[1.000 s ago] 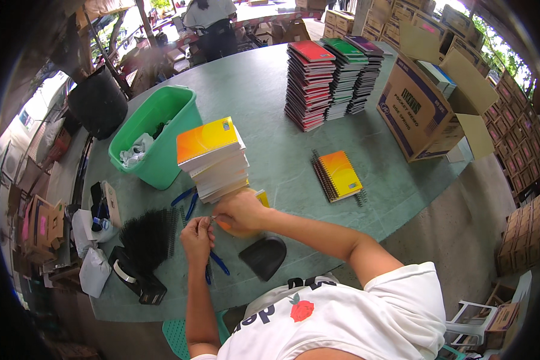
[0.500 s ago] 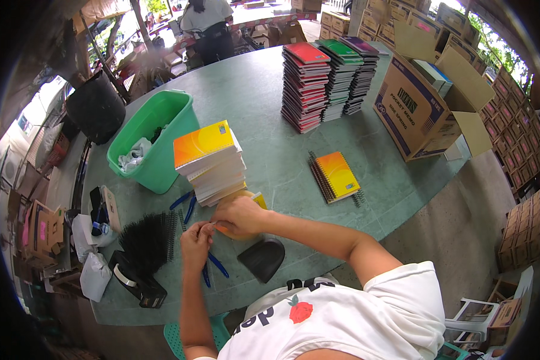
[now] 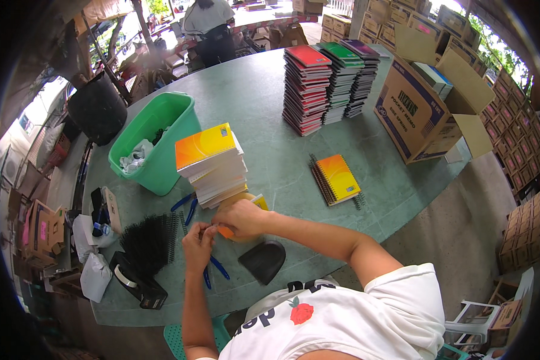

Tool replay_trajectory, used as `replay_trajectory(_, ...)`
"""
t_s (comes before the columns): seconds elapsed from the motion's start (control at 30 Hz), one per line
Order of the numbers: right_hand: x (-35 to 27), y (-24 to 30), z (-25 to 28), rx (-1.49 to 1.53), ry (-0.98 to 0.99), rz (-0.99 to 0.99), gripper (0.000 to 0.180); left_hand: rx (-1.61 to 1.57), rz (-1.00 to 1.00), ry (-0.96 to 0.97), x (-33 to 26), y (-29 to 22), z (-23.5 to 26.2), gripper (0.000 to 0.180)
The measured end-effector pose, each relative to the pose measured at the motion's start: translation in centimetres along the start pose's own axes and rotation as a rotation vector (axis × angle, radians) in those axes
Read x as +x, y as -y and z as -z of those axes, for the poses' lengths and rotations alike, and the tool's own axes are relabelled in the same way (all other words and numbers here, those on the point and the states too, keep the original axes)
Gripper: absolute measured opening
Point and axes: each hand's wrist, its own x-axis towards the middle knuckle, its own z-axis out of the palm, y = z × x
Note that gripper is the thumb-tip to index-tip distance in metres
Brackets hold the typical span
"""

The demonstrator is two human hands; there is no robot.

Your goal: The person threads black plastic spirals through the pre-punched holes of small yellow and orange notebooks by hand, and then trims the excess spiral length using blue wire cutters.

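My right hand (image 3: 241, 217) is closed around a small orange-and-yellow notebook (image 3: 225, 231), mostly hidden beneath it; a yellow corner shows past the wrist. Under this hand is a pale yellow rounded object (image 3: 243, 237). My left hand (image 3: 198, 240) meets it at the notebook's edge, fingers pinched; whatever they hold is too small to make out. Just beyond stands a tall stack of notebooks (image 3: 210, 162) with a yellow-orange cover on top. Blue-handled pliers (image 3: 217, 267) lie by my left wrist, and another blue-handled tool (image 3: 190, 207) beside the stack. A black rounded pad (image 3: 263, 261) lies nearer me.
Black spiral coils (image 3: 147, 243) and a tape dispenser (image 3: 135, 282) lie left. A green bin (image 3: 156, 144) holds plastic bags. Yellow spiral notebooks (image 3: 337, 178) lie right; red, green and purple notebook stacks (image 3: 308, 90) and an open carton (image 3: 414, 111) stand farther back. A person (image 3: 209, 27) stands beyond.
My hands stay together at the notebook. The right fingers have shifted slightly, and more of the orange cover shows between the hands. The rest of the table looks the same.
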Motion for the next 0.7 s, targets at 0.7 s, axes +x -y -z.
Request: replay_trajectory(0.7,0.6,-0.7,-1.3,-0.272,0.035,-0.178,0.018,-0.164,0.428,0.415,-2.6,-1.2,-0.6,0.052)
